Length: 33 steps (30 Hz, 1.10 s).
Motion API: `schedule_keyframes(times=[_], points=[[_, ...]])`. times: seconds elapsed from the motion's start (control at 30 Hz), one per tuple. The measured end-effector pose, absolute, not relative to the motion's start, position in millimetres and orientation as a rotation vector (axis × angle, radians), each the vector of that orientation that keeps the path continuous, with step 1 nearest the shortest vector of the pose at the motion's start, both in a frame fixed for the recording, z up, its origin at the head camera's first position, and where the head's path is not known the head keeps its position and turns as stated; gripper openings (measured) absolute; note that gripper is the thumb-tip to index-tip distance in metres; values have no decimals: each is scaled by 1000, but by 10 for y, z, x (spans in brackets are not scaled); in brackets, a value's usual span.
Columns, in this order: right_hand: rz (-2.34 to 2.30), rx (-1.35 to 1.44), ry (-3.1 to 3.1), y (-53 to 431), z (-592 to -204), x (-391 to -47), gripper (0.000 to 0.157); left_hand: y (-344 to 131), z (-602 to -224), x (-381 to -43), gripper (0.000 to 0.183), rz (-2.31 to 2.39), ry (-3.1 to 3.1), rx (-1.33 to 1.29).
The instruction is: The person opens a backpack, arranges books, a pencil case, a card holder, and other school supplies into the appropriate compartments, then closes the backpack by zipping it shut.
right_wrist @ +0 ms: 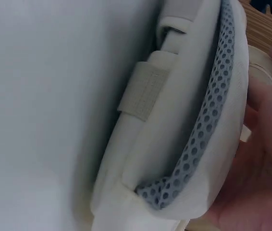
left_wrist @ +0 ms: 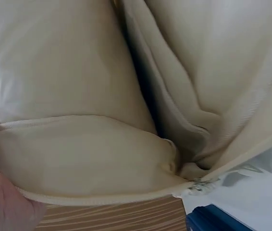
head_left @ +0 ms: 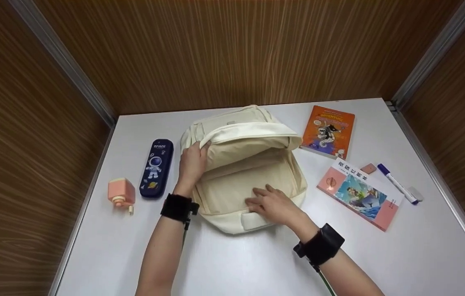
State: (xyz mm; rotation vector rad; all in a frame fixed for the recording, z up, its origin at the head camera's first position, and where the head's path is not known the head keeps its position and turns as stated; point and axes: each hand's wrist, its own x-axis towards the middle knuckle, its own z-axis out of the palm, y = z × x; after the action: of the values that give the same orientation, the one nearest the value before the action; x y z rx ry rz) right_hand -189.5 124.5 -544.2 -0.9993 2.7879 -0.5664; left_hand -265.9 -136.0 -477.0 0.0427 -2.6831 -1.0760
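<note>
A cream backpack point(head_left: 232, 199) lies unzipped in the middle of the table, its mouth toward me. At the left of the opening, my left hand point(head_left: 192, 166) pinches the edge of the raised flap point(head_left: 253, 130) and holds it up. In the left wrist view, the thumb and a fingertip sit on the flap's zipper edge point(left_wrist: 102, 199), beside the bag's inside. My right hand point(head_left: 275, 205) rests over the near rim, its loosely spread fingers reaching into the opening. The right wrist view shows that hand against the bag's back, with grey mesh padding point(right_wrist: 205, 122) alongside.
Left of the bag lie a navy pencil case point(head_left: 156, 168) and a pink-orange pencil sharpener point(head_left: 121, 191). To the right are an orange book point(head_left: 328, 131), a pink book point(head_left: 360, 195), a small reddish eraser point(head_left: 368, 168) and a marker point(head_left: 397, 183). Wood-grain panels point(head_left: 232, 53) enclose the table.
</note>
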Motion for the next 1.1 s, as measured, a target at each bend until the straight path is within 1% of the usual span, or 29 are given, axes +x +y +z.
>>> schedule_keyframes(times=[0.17, 0.3, 0.5, 0.6, 0.7, 0.8, 0.87, 1.0, 1.1], points=[[-516, -878, 2678, 1264, -5455, -1857, 34, -1390, -4678, -2781, 43, -1085, -2725, 192], [-490, -886, 2652, 1300, -5439, -1861, 33, -1430, -4640, -2933, 42, -1117, -2759, 274], [-469, -863, 2604, 1319, -5406, -1861, 36, -1461, -4663, -3147, 43, -1120, -2772, 430], [-480, -858, 2579, 1323, -5387, -1867, 38, -1452, -4693, -3193, 43, -1141, -2768, 509], [-555, -905, 2577, 1365, -5379, -1885, 40, -1468, -4734, -3194, 43, -1151, -2777, 530], [-683, -939, 2619, 1486, -5354, -1909, 43, -1491, -4771, -3184, 42, -1157, -2769, 517], [-773, -912, 2656, 1595, -5310, -1926, 45, -1505, -4788, -3178, 41, -1171, -2746, 515], [-863, -733, 2753, 1888, -5208, -1965, 51, -1525, -4806, -3171, 40, -1220, -2696, 525], [-787, -552, 2817, 2201, -5213, -1999, 55, -1514, -4844, -3168, 41, -1225, -2686, 527]])
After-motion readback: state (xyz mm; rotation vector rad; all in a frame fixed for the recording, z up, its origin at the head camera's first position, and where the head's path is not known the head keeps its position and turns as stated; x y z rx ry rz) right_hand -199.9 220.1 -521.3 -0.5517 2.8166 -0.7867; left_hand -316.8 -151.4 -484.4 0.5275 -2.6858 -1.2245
